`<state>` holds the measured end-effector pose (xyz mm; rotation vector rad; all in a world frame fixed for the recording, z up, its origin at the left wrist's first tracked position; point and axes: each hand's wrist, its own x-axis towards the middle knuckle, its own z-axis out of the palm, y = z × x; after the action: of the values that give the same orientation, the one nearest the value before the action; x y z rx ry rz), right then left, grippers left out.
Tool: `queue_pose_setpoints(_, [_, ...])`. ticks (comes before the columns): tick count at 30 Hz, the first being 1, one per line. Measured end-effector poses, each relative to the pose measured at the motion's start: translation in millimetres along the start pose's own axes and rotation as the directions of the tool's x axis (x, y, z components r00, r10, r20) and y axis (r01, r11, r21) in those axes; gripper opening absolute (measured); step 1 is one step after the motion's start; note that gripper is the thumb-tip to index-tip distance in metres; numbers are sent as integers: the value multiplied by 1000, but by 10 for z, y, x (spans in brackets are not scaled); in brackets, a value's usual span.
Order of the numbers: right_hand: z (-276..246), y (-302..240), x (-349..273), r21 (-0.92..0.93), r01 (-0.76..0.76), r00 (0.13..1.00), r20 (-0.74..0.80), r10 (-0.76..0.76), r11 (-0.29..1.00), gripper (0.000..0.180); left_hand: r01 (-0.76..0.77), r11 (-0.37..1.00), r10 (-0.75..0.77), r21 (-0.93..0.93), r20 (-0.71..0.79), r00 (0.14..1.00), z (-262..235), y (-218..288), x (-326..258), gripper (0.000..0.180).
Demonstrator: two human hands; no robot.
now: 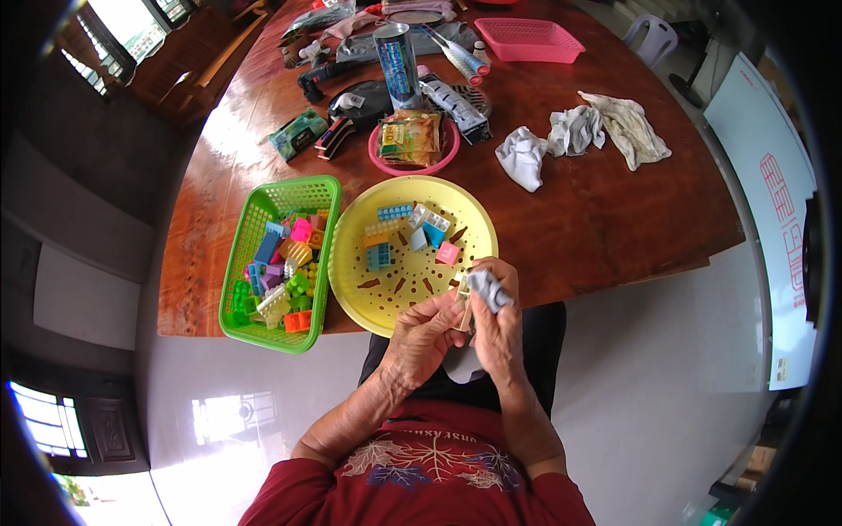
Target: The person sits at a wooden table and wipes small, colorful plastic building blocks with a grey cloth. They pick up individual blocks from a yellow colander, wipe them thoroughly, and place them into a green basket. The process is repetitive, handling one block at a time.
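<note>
Over the near edge of the yellow perforated basin (351,294), my left hand (414,344) pinches a pale cream toy building brick (465,302). My right hand (500,329) is closed on a grey cloth (488,289), pressed against that brick; part of the brick is hidden by my fingers. Several bricks lie in the basin, among them a pink brick (448,253), a white brick (429,217) and a blue brick (379,256). To the left, a green basket (330,237) holds many coloured bricks, some with wheels or odd shapes.
Beyond the basin stand a pink bowl (452,153) of snack packets and a tall blue can (398,70). Crumpled white cloths (524,158) lie at the right. Badminton rackets (460,57) and a pink basket (531,42) sit farther back. The wooden table's front edge (605,282) runs nearby.
</note>
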<state>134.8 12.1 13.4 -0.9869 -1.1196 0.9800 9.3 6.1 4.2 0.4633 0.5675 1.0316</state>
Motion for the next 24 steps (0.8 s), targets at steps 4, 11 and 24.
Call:
queue_pose_setpoints(4, [-58,94,51,-327,83,994,-38,-101,941,23,8,995,-14,-104,-58,998,53,-71,-23,20])
queue_pose_setpoints(11, [87,-71,-309,-713,397,917,282,-282,578,59,-89,981,61,-175,-156,986,-172,-109,72,20])
queue_pose_setpoints(24, [-91,-33,-28,-340,207,973,-22,-228,917,29,-35,999,35,-30,3,999,-19,-27,-28,29])
